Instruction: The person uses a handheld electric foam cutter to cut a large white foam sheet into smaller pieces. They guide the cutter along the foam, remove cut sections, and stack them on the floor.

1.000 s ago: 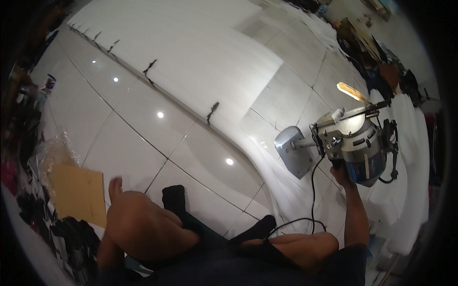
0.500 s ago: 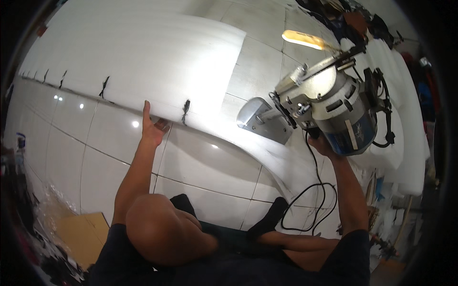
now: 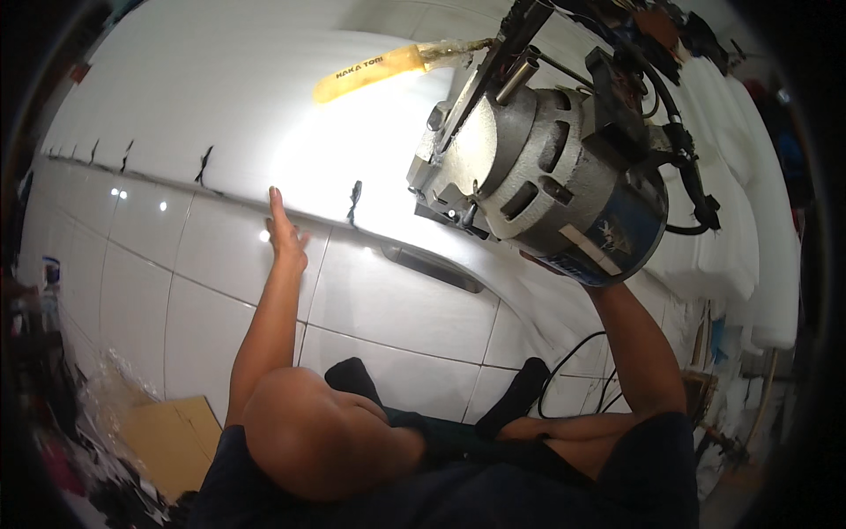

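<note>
A large motor-driven fabric cutting machine (image 3: 546, 176), grey with a blue band and a yellow handle (image 3: 370, 75), stands at the right over a white padded sheet (image 3: 220, 88). Its metal base plate (image 3: 432, 267) pokes out beneath the sheet's near edge. My right hand (image 3: 596, 289) is mostly hidden behind the motor, its arm reaching up to the machine as if gripping it low down. At the sheet's near edge my left hand (image 3: 286, 236) is open, thumb and fingers apart. Black marks (image 3: 354, 203) run along that edge. The blade is hidden.
A black cord (image 3: 573, 366) loops on the white tiled floor (image 3: 397, 322) near my right foot. White padded material (image 3: 705, 256) is piled at the right. Brown cardboard (image 3: 172, 441) and clear plastic lie lower left. Dark clutter lines the far right.
The cutting machine has moved left and nearer the camera, over the sheet. Its base plate has gone from the sheet's right side to beneath it. My left hand has stayed near the edge.
</note>
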Demonstrator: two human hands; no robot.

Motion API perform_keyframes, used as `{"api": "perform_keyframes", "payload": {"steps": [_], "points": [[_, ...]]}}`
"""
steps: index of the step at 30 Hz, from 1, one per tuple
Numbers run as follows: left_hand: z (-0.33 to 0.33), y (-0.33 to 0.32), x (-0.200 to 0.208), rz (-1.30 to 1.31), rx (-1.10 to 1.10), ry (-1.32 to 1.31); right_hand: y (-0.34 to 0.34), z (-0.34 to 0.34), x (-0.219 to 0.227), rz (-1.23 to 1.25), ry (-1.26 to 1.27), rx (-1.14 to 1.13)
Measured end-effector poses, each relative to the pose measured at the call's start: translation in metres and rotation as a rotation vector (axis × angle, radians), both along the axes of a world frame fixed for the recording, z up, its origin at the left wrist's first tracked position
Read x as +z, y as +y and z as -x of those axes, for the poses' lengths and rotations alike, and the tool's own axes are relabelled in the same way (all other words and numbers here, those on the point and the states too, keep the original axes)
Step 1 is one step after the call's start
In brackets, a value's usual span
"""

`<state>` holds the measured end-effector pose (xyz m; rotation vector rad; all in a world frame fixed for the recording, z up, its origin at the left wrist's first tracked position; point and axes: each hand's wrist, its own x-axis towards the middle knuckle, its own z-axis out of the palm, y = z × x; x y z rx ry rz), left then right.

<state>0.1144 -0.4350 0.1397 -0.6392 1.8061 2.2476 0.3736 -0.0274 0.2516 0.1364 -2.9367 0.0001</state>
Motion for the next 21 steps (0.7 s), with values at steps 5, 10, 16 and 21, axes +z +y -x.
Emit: {"api": "perform_keyframes", "payload": {"steps": [5, 10, 16, 21], "points": [[0.028, -0.064, 0.039, 0.908, -0.118, 0.919, -0.021, 0.015, 0.006, 0.021, -0.095, 0.064], [0.056, -0.041, 0.071, 1.249, -0.767, 1.176, -0.035, 0.014, 0.021, -0.007, -0.2, 0.098], [0.072, -0.033, 0.017, 1.384, -0.829, 1.058, -0.053, 0.012, 0.018, -0.481, -0.07, 0.327], [0.076, -0.037, -0.003, 1.354, -0.798, 1.086, -0.084, 0.027, 0.008, -1.142, 0.047, 0.476]]}}
